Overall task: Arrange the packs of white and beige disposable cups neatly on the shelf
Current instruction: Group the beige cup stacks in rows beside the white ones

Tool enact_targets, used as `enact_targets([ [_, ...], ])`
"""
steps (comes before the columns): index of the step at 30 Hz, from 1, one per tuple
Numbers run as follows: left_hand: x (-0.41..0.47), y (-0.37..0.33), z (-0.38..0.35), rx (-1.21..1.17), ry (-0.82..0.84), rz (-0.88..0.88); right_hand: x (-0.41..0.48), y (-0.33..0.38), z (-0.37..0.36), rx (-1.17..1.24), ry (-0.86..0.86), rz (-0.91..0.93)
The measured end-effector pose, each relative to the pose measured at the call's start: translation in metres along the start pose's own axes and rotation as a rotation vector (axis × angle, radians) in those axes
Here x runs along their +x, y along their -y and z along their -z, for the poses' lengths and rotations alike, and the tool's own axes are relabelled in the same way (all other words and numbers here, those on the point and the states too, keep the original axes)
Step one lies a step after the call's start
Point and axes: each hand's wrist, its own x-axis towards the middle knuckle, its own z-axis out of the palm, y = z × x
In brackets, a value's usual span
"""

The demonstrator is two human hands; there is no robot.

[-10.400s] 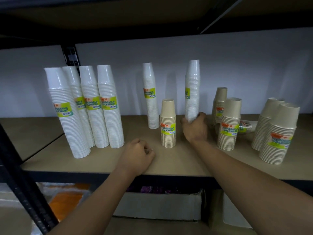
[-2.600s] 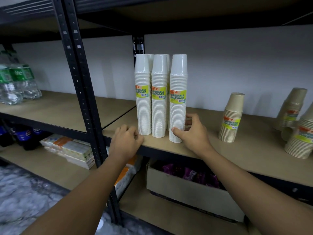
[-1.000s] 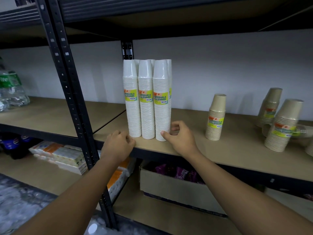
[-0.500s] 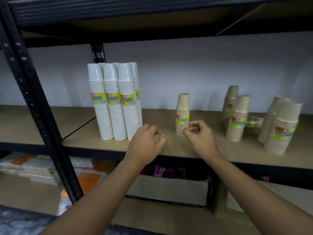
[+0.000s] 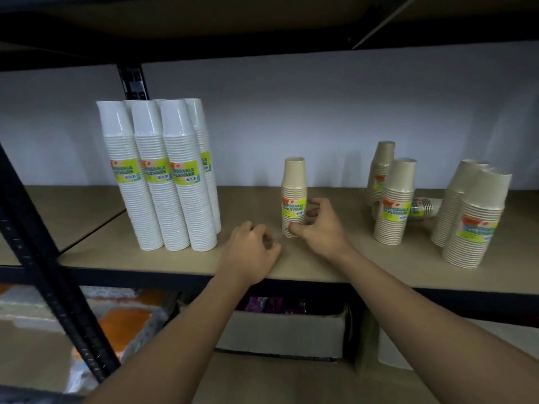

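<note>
Several tall white cup packs [image 5: 163, 182] stand bunched together at the left of the shelf [image 5: 256, 199]. One short beige cup pack [image 5: 294, 196] stands alone in the middle. My right hand [image 5: 318, 225] curls round its lower part, thumb at the base in front and fingers on its right side. My left hand [image 5: 250, 249] rests on the shelf's front edge, fingers curled, holding nothing. More beige packs stand at the right: one pack [image 5: 395, 202] in front, another pack [image 5: 380, 170] behind it, and two leaning packs [image 5: 474, 220] at the far right. A further pack [image 5: 424, 207] lies on its side behind them.
A black upright post [image 5: 43, 237] runs down the left, in front of the shelf. A second post [image 5: 132, 80] stands behind the white packs. The board above hangs low. Below the shelf sits a cardboard box [image 5: 288, 330] with purple packets.
My view swung right from the white packs. My right hand has gone from the white packs to the single beige pack and closed round its base; my left hand moved right along the shelf edge.
</note>
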Motion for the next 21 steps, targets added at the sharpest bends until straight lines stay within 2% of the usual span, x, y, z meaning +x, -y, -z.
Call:
enact_targets([
  [21, 0.0, 0.001, -0.002, -0.03, -0.018, 0.02, -0.001, 0.006, -0.013, 0.013, -0.008, 0.032],
])
